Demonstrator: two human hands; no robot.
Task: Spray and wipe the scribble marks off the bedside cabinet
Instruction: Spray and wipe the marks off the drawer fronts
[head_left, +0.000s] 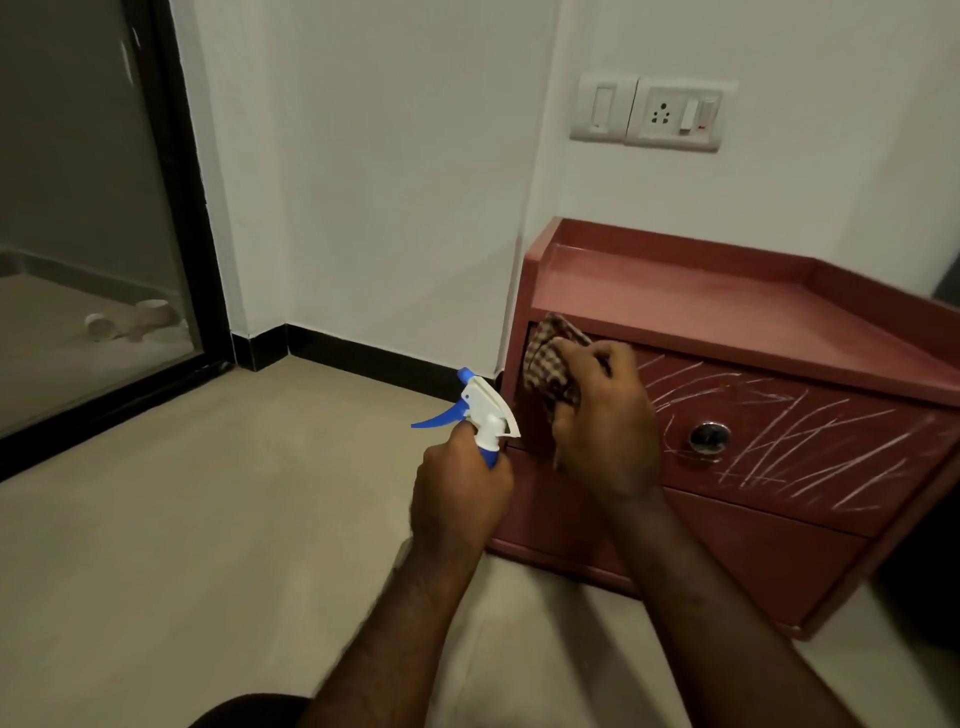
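The red bedside cabinet (727, 312) stands on the floor against the wall. White scribble marks (810, 441) cover its upper drawer front from the middle to the right edge. The right hand (605, 426), arm outstretched, clutches a checked cloth (545, 364) against that drawer's upper left corner. The left hand (460, 499) grips a spray bottle (485, 410) upright by its neck, just beside the cabinet's left edge.
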